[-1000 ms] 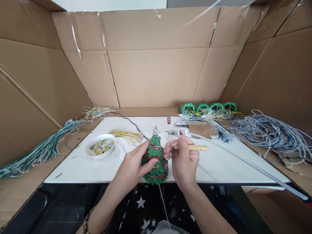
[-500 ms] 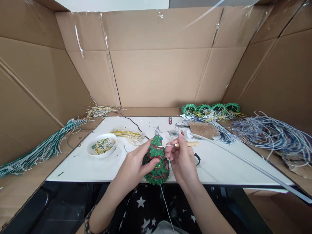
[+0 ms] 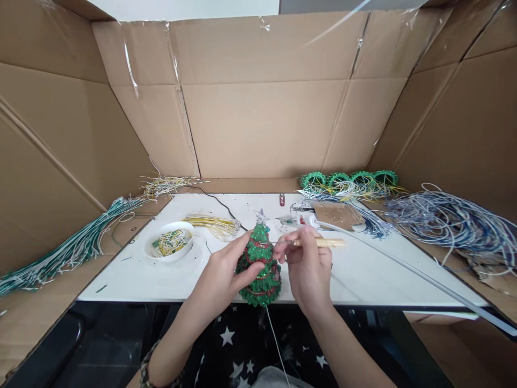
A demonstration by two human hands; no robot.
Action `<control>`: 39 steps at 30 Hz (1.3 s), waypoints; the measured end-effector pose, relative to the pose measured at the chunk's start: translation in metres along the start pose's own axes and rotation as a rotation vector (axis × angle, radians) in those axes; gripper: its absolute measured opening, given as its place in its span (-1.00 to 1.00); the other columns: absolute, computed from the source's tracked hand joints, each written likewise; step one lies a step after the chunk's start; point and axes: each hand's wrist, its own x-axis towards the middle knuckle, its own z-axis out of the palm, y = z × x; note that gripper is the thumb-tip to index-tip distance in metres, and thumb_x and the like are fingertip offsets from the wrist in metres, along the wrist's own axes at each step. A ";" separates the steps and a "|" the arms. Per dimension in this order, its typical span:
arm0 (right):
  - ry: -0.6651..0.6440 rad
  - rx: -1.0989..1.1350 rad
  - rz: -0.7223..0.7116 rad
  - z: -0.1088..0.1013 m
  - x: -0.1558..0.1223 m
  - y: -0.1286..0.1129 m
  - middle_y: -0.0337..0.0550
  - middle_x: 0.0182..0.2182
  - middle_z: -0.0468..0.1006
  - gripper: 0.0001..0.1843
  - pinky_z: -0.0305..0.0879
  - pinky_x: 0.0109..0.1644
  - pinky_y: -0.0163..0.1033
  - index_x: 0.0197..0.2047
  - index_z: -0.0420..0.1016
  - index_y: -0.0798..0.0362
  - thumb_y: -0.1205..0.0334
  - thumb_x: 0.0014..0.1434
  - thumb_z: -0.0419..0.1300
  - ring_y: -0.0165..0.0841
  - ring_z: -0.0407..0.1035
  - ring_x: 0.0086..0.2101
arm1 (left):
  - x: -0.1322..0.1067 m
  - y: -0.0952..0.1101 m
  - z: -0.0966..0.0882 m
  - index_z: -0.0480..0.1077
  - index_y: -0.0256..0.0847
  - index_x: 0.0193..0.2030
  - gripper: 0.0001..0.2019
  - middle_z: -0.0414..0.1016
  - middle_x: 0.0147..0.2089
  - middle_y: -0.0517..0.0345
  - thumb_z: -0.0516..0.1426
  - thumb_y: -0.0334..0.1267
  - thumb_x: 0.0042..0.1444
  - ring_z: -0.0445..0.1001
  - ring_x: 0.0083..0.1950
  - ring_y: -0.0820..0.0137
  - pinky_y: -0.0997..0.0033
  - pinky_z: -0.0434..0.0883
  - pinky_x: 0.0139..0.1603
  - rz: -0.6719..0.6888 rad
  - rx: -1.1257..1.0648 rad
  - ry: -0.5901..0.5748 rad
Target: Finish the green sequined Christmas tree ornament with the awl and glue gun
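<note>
A small green beaded Christmas tree (image 3: 259, 265) with red bands and a clear star on top stands at the near edge of the white table (image 3: 355, 275). My left hand (image 3: 224, 272) wraps around its left side and grips it. My right hand (image 3: 307, 263) pinches a thin metal tool with a wooden handle (image 3: 328, 243), its needle tip pointing left into the upper part of the tree. A thin wire hangs down from the base of the tree toward my lap.
A white bowl of small yellow and green parts (image 3: 168, 241) sits left, beside a yellow wire bundle (image 3: 212, 224). Green-white wires (image 3: 68, 249) lie far left, blue-white wires (image 3: 448, 221) right, green beaded rings (image 3: 347, 179) at the back. Cardboard walls surround the table.
My right hand shifted slightly right and drew the tool back, so more of its wooden handle shows. My left hand and the tree stayed nearly still.
</note>
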 end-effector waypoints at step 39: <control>0.049 -0.123 -0.285 -0.002 -0.014 0.007 -0.27 -0.58 0.58 -0.71 0.34 -0.54 -0.36 -0.44 0.51 0.03 0.08 0.28 0.19 -0.45 0.44 -0.60 | 0.000 0.001 0.000 0.18 -0.09 0.38 -0.48 0.48 0.22 -0.01 0.10 -0.09 0.32 0.51 0.15 0.22 0.06 0.47 0.21 0.018 0.000 0.009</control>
